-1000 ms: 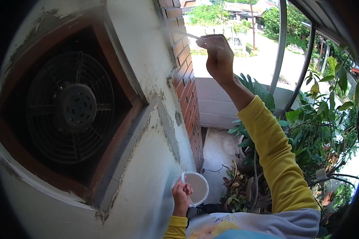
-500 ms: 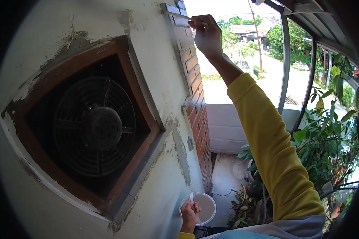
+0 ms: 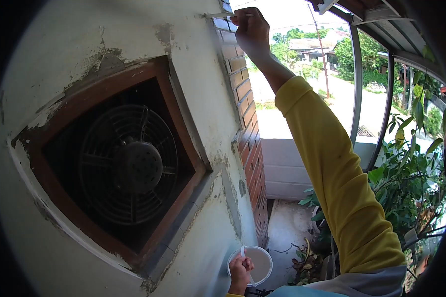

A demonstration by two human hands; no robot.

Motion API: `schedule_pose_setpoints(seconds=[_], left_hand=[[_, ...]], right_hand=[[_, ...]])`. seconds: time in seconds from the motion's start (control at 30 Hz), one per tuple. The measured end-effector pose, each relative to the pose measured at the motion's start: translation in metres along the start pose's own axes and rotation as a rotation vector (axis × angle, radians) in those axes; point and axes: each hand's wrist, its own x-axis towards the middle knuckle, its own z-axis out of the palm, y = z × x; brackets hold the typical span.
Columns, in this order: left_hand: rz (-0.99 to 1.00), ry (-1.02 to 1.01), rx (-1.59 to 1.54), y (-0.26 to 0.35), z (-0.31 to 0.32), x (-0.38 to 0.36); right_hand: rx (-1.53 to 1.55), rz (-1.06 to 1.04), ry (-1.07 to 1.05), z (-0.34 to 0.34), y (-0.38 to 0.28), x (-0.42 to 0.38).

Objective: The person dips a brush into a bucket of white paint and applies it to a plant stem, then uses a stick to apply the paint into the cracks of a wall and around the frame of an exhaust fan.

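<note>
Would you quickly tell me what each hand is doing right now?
Left hand: closed on the handle of the small paint bucket.
Right hand: closed on a thin brush, raised at the brick edge.

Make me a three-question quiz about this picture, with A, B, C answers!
1. Where is the right hand?
A. high at the brick corner
B. in the bucket
C. on the fan

2. What colour is the sleeve?
A. blue
B. yellow
C. red

3. How is the left hand?
A. open and flat
B. in a pocket
C. closed on the bucket handle

Answers: 1 A, it holds a thin brush up there. 2 B, the raised arm is yellow. 3 C, its fingers wrap the handle of the white bucket.
</note>
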Motion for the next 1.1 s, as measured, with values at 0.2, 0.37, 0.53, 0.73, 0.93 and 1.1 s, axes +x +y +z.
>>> schedule_pose_setpoints(seconds=[0.2, 0.37, 0.53, 0.73, 0.93, 1.1], left_hand=[[-0.004, 0.003, -0.02, 0.001, 0.0, -0.003], [-0.009, -0.021, -0.025, -0.004, -0.006, 0.001], [-0.009, -0.02, -0.02, -0.007, -0.005, 0.005], [-0.01, -0.043, -0.034, -0.006, -0.002, 0.006], [-0.006, -0.048, -0.055, -0.018, -0.009, 0.017], [-0.033, -0.068, -0.037, 0.002, 0.005, 0.002]], right_hand=[[-0.148, -0.205, -0.131, -0.013, -0.005, -0.037], [0.006, -0.144, -0.005, -0.019, -0.02, -0.002], [-0.222, -0.146, 0.017, 0.006, 0.004, 0.076], [-0.394, -0.092, 0.041, 0.051, 0.051, 0.118], [-0.343, -0.008, -0.123, 0.064, 0.051, 0.13], [-0.397, -0.126, -0.089, 0.078, 0.028, 0.139]])
